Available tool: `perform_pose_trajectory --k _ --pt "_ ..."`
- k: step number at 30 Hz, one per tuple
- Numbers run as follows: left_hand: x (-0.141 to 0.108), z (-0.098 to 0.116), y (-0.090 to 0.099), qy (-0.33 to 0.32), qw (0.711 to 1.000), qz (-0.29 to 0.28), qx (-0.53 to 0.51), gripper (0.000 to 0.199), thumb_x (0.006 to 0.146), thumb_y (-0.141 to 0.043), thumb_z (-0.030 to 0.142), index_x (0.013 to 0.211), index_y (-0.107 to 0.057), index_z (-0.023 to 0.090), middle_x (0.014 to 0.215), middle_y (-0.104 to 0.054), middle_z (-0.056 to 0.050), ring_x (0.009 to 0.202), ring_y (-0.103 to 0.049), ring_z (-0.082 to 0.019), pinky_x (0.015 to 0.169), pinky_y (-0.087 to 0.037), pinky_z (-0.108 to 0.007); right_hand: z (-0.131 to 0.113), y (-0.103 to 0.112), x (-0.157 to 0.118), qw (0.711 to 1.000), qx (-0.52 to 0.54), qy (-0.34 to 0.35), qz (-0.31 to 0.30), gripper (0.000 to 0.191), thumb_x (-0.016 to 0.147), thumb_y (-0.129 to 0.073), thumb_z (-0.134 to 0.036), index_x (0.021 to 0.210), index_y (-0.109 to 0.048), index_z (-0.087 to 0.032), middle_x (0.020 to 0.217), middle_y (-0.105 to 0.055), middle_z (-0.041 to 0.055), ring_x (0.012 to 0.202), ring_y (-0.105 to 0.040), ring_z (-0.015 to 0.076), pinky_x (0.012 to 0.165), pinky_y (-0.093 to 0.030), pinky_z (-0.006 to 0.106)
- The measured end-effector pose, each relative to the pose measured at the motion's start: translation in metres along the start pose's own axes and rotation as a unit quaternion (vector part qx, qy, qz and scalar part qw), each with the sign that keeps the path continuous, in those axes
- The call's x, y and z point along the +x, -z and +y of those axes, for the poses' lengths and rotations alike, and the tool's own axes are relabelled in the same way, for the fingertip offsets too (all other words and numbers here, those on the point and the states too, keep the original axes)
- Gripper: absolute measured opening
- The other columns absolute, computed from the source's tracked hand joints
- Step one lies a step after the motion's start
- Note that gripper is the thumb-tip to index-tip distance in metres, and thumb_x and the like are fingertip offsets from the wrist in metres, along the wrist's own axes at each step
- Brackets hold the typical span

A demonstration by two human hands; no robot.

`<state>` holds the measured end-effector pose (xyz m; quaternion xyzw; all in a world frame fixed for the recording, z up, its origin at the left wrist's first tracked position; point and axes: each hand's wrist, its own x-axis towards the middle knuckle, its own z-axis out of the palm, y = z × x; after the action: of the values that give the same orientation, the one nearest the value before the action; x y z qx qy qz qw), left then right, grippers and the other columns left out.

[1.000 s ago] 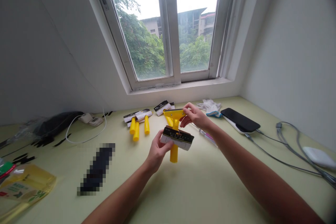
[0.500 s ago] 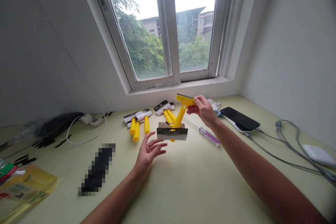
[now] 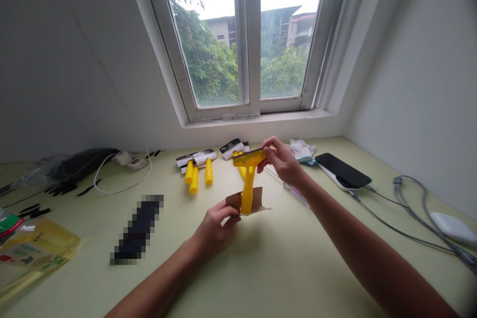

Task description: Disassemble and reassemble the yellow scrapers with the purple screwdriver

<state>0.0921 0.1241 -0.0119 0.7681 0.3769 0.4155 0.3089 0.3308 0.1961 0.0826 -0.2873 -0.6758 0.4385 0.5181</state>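
A yellow scraper [image 3: 246, 189] is held up over the table, blade end uppermost. My right hand [image 3: 283, 163] pinches the right end of its wide head. Around the lower handle sits a folded cardboard card [image 3: 257, 198], its brown inner side showing. My left hand [image 3: 214, 223] grips the left edge of that card between thumb and fingers. Behind lie more yellow scrapers [image 3: 193, 184] with black-and-white cards, in two groups; the scraper in my hand partly covers the right group. A screwdriver [image 3: 298, 195] rests near my right wrist, partly hidden by the arm.
White gloves or cloth [image 3: 302, 150], a black phone [image 3: 343, 170] and a white case [image 3: 451, 226] with grey cables are on the right. At left are a yellow liquid pouch [image 3: 48, 246], a pixelated dark patch [image 3: 137, 231], a white cable [image 3: 149, 179] and a black bag [image 3: 89, 159].
My left hand, open and beside the card before, has closed on the card's left edge. The scraper has turned and shifted lower left, and the card now shows its brown inside.
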Motion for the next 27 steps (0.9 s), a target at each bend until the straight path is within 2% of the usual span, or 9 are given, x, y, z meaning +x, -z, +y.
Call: perform_pose_trajectory --k 2,6,8,13,18,20,24,27 --pt "-0.001 -0.003 0.001 0.0 0.999 -0.018 0.028 0.014 0.082 -0.063 0.021 0.088 -0.075 0.022 0.084 -0.069 -0.01 0.076 -0.062 -0.02 0.07 -0.049 -0.029 -0.008 -0.004 -0.003 1.0 -0.012 0.024 -0.015 0.03 0.089 -0.05 -0.052 0.092 -0.041 -0.023 0.069 -0.062 -0.002 0.057 -0.067 0.0161 0.057 -0.055 0.031" --pt "-0.002 -0.004 0.003 -0.011 0.997 -0.04 0.068 0.014 0.081 -0.062 0.02 0.091 -0.072 0.019 0.084 -0.071 -0.008 0.073 -0.062 -0.018 0.067 -0.048 -0.028 -0.013 -0.007 -0.005 0.998 0.005 0.065 0.025 0.024 0.092 -0.048 -0.047 0.094 -0.041 -0.024 0.067 -0.06 -0.0047 0.054 -0.064 0.0142 0.053 -0.053 0.029" --pt "-0.002 -0.002 0.002 -0.012 0.996 -0.063 0.065 0.014 0.079 -0.063 0.018 0.091 -0.071 0.018 0.087 -0.071 -0.007 0.074 -0.063 -0.017 0.067 -0.049 -0.026 -0.015 -0.008 -0.007 0.996 -0.02 0.078 0.028 0.019 0.094 -0.046 -0.042 0.095 -0.042 -0.023 0.066 -0.059 -0.0052 0.054 -0.064 0.0135 0.052 -0.052 0.027" --pt "-0.003 0.009 0.001 0.001 0.996 -0.091 0.017 0.017 0.078 -0.065 0.017 0.093 -0.071 0.018 0.095 -0.071 -0.008 0.085 -0.065 -0.018 0.074 -0.051 -0.027 -0.036 -0.021 -0.022 0.986 -0.108 0.11 -0.064 0.011 0.098 -0.04 -0.031 0.099 -0.046 -0.023 0.072 -0.061 -0.0021 0.065 -0.066 0.0135 0.06 -0.053 0.027" --pt "-0.001 0.013 0.003 -0.008 0.995 -0.094 0.024 0.02 0.079 -0.062 0.019 0.097 -0.072 0.017 0.099 -0.071 -0.01 0.09 -0.066 -0.021 0.082 -0.051 -0.031 -0.056 -0.033 -0.032 0.977 -0.136 0.131 -0.096 0.01 0.097 -0.041 -0.027 0.097 -0.05 -0.022 0.077 -0.06 -0.0012 0.066 -0.065 0.0118 0.061 -0.053 0.025" --pt "-0.002 0.012 0.006 -0.03 0.995 -0.095 0.032 0.023 0.077 -0.062 0.016 0.098 -0.072 0.017 0.102 -0.07 -0.01 0.091 -0.065 -0.021 0.083 -0.051 -0.032 -0.053 -0.034 -0.03 0.984 -0.117 0.118 -0.059 0.01 0.097 -0.043 -0.03 0.097 -0.05 -0.022 0.078 -0.06 -0.0011 0.066 -0.066 0.0127 0.061 -0.055 0.026" --pt "-0.004 0.011 0.008 -0.049 0.988 -0.112 0.091 0.029 0.074 -0.06 0.014 0.1 -0.071 0.018 0.096 -0.07 -0.01 0.083 -0.064 -0.021 0.075 -0.052 -0.031 -0.03 -0.033 -0.017 0.991 -0.042 0.032 0.12 0.02 0.093 -0.047 -0.043 0.094 -0.044 -0.023 0.067 -0.059 -0.0044 0.053 -0.065 0.0137 0.05 -0.056 0.027" --pt "-0.004 0.011 0.008 -0.054 0.982 -0.133 0.121 0.038 0.072 -0.057 0.009 0.105 -0.071 0.021 0.105 -0.068 -0.01 0.093 -0.063 -0.022 0.082 -0.051 -0.033 -0.013 -0.029 -0.008 0.985 -0.019 -0.016 0.169 0.026 0.09 -0.051 -0.048 0.093 -0.042 -0.023 0.059 -0.055 -0.007 0.044 -0.062 0.0134 0.043 -0.054 0.026"
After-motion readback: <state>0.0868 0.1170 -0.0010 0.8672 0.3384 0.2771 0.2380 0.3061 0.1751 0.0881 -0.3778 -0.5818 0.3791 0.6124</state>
